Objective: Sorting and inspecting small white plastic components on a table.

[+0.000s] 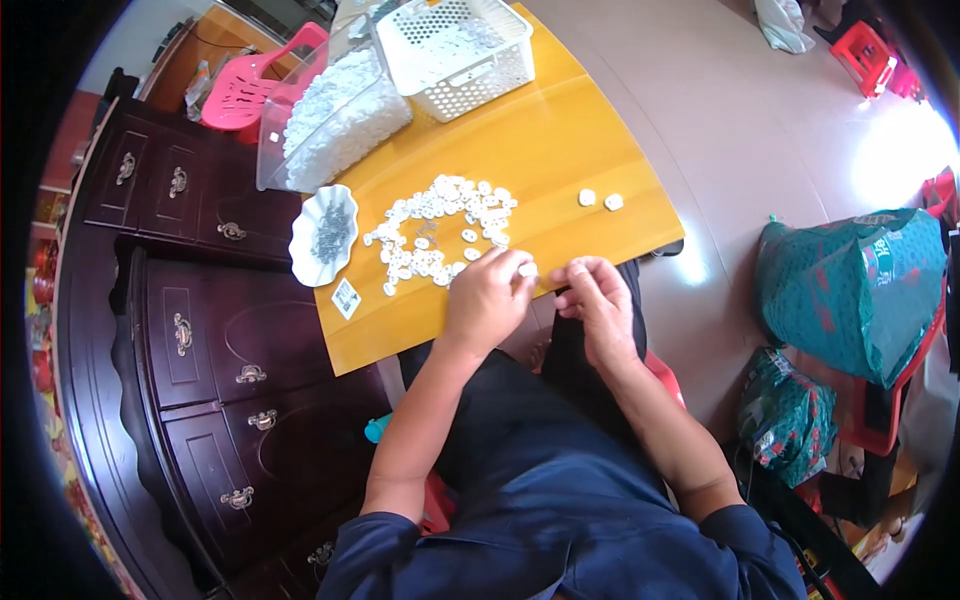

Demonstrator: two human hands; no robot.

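Observation:
My left hand [487, 298] is closed at the table's near edge, pinching a small white plastic piece [527, 269] between thumb and fingertips. Just to its right, my right hand [602, 312] has thumb and forefinger pressed together; whatever they hold is too small to make out. Beyond my left hand lies a loose ring of similar white pieces [450, 190], many showing dark holes. A few tiny dark metal bits [427, 229] lie in the ring's middle. Two more white pieces, one [587, 198] beside another [613, 202], rest apart toward the right edge.
A fluted white dish [300, 240] holds small dark metal parts. Behind it are a clear bin [270, 165] heaped with white pieces and a white perforated basket [470, 98]. Dark wooden drawers [240, 320] stand left; teal bags [840, 290] sit right. A small printed card [346, 299] lies on the table.

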